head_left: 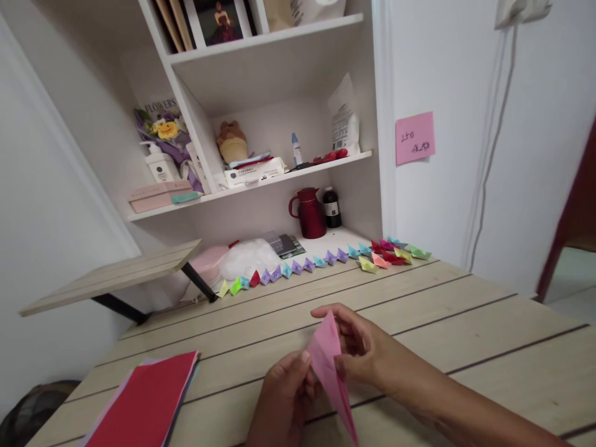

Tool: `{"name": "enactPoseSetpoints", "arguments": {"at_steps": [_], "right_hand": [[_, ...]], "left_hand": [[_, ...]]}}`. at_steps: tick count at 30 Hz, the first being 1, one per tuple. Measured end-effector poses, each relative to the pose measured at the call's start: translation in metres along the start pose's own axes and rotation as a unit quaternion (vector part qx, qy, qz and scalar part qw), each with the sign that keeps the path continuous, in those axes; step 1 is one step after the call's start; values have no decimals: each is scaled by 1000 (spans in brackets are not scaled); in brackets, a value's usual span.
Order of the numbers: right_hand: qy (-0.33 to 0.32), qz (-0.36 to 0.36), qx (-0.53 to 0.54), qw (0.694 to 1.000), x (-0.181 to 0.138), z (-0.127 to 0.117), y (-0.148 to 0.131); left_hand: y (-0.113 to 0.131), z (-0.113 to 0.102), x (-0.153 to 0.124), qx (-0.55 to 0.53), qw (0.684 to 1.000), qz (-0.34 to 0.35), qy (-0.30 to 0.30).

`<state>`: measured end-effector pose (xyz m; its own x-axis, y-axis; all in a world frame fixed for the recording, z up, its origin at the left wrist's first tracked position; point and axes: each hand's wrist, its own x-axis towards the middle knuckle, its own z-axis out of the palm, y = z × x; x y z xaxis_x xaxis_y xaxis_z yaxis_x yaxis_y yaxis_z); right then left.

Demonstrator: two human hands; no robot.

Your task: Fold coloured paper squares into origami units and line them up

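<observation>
A folded sheet of pink paper (327, 363) is held upright above the table, its lower tip pointing toward me. My left hand (289, 388) pinches its left edge between thumb and fingers. On the other side, my right hand (361, 347) grips the paper with the thumb on its near face and the fingers curled behind it. The fingertips behind the paper are partly hidden. Beyond my hands, a row of small folded paper boats (297, 267) runs along the back of the table, with a cluster of more boats (393, 253) at its right end.
A stack of coloured paper with a red sheet (144, 400) on top lies at the left. A raised wooden shelf (121, 273) stands behind it on black legs. Farther back are a red jug (311, 214), a dark bottle (331, 208) and a white plastic bag (251, 259).
</observation>
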<state>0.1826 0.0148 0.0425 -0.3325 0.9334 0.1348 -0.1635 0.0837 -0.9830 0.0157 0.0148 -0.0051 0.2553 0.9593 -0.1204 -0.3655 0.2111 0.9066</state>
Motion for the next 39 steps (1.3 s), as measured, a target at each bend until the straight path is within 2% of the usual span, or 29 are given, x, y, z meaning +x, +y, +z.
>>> {"name": "enactPoseSetpoints", "arguments": {"at_steps": [4,8,12,15,19,22,29,33,36,39], "right_hand": [[-12,36,-28,999,1,-1,6],[-33,7,-60,998,4,-5,18],[6,-28,-166,986,9,-8,34],[21,-69,-272,960,12,-9,45],[6,-112,-396,912,15,-11,54],[-23,-123,-446,886,15,-15,57],[-51,-95,-539,835,11,-18,50],[-64,-97,-576,809,9,-16,45],[-94,-112,-560,815,11,-19,47],[-120,-121,-517,839,17,-29,51]], "left_hand": [[2,-3,-3,56,998,12,31],[4,-1,-3,117,992,20,36],[1,-2,4,171,982,32,69],[-5,-6,9,160,982,27,97],[-9,-15,10,178,978,71,83],[-6,-18,6,241,962,113,64],[6,-14,-2,439,878,188,-5],[8,-18,-4,538,812,225,-24],[6,-24,-3,607,741,283,-42],[4,-25,-2,693,641,321,-71]]}}
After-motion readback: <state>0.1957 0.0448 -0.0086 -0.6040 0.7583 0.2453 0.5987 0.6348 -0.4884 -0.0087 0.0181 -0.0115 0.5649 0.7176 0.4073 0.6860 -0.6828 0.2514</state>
